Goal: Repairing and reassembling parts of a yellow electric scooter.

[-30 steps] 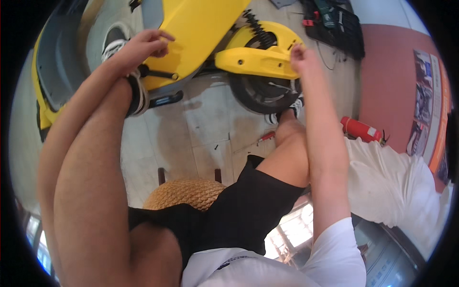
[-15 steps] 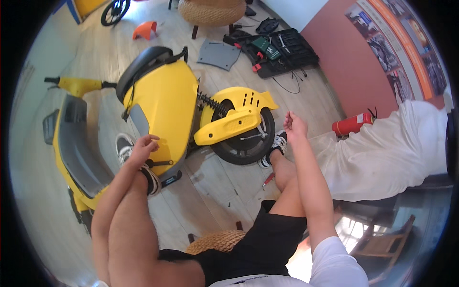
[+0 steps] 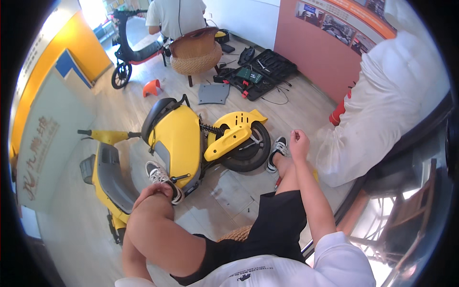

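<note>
The yellow scooter, likely heavy, is seen left of centre, best held by its handlebar. The left hand is laid on a leg; the right hand is curled; grips cannot be told.

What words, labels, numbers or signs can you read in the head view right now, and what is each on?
I don't copy out wording; lettering stands here:
Pale panel, left: large brown characters, tilted.
White shirt: small dark print by a dark figure.
Poster on the red wall: print too small to read.
White strip by the yellow wall: marks too blurred to read.
Yellow scooter: none I can make out.
</note>
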Demonstrator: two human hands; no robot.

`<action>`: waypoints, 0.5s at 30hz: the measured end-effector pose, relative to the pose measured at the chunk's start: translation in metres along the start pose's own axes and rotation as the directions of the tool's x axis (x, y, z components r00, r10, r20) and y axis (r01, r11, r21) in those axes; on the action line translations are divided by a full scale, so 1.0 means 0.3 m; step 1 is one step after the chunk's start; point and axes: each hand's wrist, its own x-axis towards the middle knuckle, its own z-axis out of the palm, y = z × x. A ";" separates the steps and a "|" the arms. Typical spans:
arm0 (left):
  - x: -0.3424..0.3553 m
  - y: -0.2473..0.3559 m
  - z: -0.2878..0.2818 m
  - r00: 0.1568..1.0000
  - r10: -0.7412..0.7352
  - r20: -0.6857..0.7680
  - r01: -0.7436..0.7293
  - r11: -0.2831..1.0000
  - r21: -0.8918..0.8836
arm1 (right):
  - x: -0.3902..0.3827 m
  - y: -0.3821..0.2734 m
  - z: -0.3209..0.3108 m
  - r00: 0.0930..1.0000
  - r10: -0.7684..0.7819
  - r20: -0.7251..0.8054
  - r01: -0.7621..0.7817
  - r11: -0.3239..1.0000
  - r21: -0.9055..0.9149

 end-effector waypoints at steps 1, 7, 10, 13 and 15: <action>-0.185 0.141 0.037 0.931 -0.100 -0.352 0.176 0.966 0.189 | -0.023 -0.025 -0.022 0.998 -0.068 -0.020 0.066 0.994 -0.087; -0.322 -0.065 -0.109 0.925 0.366 0.102 -0.296 0.863 -0.408 | -0.153 -0.053 -0.239 0.965 0.031 0.262 0.104 0.867 -0.487; -0.365 -0.137 -0.141 0.941 0.294 0.166 -0.154 0.811 -0.565 | -0.231 -0.015 -0.282 0.945 0.174 0.277 0.017 0.820 -0.572; -0.412 -0.228 -0.199 0.958 0.203 0.201 -0.007 0.720 -0.694 | -0.272 -0.080 -0.327 0.868 0.237 0.436 -0.100 0.944 -0.315; -0.411 -0.287 -0.215 0.959 0.149 0.241 0.097 0.626 -0.774 | -0.287 -0.031 -0.332 0.894 0.164 0.417 -0.039 0.956 -0.291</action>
